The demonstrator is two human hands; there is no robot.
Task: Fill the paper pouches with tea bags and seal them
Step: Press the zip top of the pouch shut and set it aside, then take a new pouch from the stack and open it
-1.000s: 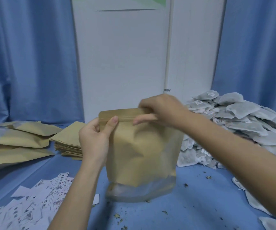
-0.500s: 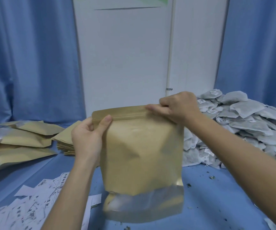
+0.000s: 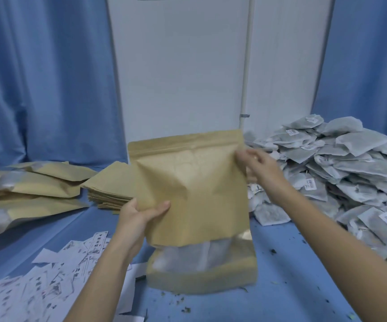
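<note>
1. Tea bag heap [image 3: 341, 168] at 3 o'clock is the largest mass, piled loose against the curtain and spilling toward the near edge. Risk: a forearm swing on the next reach knocks bags off the blue table [image 3: 287, 275].
2. Filled pouch [image 3: 192, 194] sits centre frame, upright. Whether its base rests on the table or hangs just above it, I can't tell. Clear window at the bottom shows tea bags inside. Top zip strip looks flat, but I can't confirm it is closed end to end. Risk: a partial seal, so bags escape when it is laid down.
3. Sealed pouches [image 3: 25, 189] at 9 o'clock lie overlapping. Risk: adding this one on a slope lets the pile slide.
4. Empty pouch stack [image 3: 111, 184] is just left of the held pouch, behind the left hand. Risk: pouch corner clips it on the way to 9 o'clock and fans the stack.
5. Left hand [image 3: 139, 217] grips the pouch's left edge mid-height, thumb across the front, fingers behind. It holds one edge only, so the loaded pouch could pivot or crease.
6. Right hand [image 3: 257, 166] is at the upper right corner, fingers loosely curled. The image is blurred, so I can't tell whether it pinches the pouch or is clear of it.
7. Loose paper labels [image 3: 48, 282] at 7 o'clock and tea crumbs on the table could stick to the pouch base.
</note>
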